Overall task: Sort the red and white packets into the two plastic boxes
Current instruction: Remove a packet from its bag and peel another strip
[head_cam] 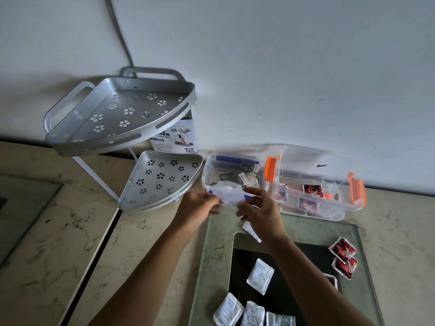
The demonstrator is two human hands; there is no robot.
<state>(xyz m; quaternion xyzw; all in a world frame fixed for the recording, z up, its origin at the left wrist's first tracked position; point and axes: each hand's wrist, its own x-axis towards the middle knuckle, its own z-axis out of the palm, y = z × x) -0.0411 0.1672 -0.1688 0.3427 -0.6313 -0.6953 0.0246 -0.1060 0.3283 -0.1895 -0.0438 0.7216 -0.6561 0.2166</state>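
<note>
Pale wall behind; marbled counter with a glass-topped cooktop (221, 234) set into it near right

Far left: two-tier grey corner rack (122, 114), its printed carton (175, 135) behind

Centre: left hand (197, 208) and right hand (259, 208) meet at the near wall of the blue-latched box (209, 170), both pinching a blurred white packet (229, 195) between them. Left fingers curled on its left end, right thumb and forefinger on its right end; grip detail smeared by motion. A second white packet (251, 231) appears tucked under the right palm

Packet lies just this side of the box rim, long axis left to right, so the drop is a short push away; that box already holds white packets

Right: orange-latched box (353, 198), red packets inside

Near: loose white packets (260, 276) on the cooktop, red packets (343, 250) at its right edge, closer to the right hand
</note>
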